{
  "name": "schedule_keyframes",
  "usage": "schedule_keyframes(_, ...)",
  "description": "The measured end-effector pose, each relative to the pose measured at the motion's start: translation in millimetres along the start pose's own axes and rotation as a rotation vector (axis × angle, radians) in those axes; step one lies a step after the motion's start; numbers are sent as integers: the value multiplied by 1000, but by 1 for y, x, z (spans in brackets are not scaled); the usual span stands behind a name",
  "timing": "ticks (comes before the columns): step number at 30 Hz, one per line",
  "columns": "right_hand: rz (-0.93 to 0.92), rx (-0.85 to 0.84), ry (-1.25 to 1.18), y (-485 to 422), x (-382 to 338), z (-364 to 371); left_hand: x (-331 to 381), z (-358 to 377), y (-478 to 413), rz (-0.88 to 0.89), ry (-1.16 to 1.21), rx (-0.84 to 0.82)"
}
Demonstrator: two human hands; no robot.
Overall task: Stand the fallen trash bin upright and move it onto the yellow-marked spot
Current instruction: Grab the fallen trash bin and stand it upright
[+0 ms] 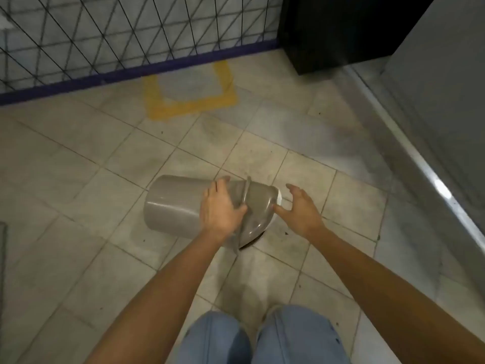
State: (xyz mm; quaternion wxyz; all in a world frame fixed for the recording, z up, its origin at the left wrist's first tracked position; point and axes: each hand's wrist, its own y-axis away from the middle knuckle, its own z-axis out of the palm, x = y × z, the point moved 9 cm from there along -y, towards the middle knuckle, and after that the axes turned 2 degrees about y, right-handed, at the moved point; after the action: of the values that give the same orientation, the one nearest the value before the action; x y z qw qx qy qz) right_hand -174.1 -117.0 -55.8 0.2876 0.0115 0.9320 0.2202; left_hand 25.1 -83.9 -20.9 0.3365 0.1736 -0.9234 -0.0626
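A grey plastic trash bin (173,206) lies on its side on the tiled floor, its base pointing left and its domed lid (258,208) pointing right. My left hand (220,208) wraps over the bin's body just behind the lid seam. My right hand (300,207) hovers spread at the lid's right end, its thumb touching the lid's edge. The yellow-marked spot (190,89), a taped square outline, lies on the floor farther away, against the fence.
A wire mesh fence with a purple base rail (136,72) runs behind the yellow spot. A black cabinet (338,35) stands at the far right corner. A grey wall with a raised ledge (420,158) borders the right side. My knees in jeans (262,337) are below.
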Motion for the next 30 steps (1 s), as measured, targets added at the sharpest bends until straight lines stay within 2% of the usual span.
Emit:
schedule_keyframes(4,76,-30,-60,-19,32,30,-25,40,-8,-28,-80,-52)
schedule_keyframes(7,36,-78,-60,-27,42,50,-33,51,-15,12,-104,-28)
schedule_keyframes(12,-35,-125,-278,-31,31,65,-34,59,-16,-32,-18,-68)
schedule_keyframes(17,-18,-111,-301,-32,27,69,-30,63,-18,-94,19,-79)
schedule_keyframes(25,-10,-121,-327,-29,25,72,-29,64,-19,-72,83,-87)
schedule_keyframes(30,-22,-107,-454,-23,18,70,-32,52,-18,-90,180,-69)
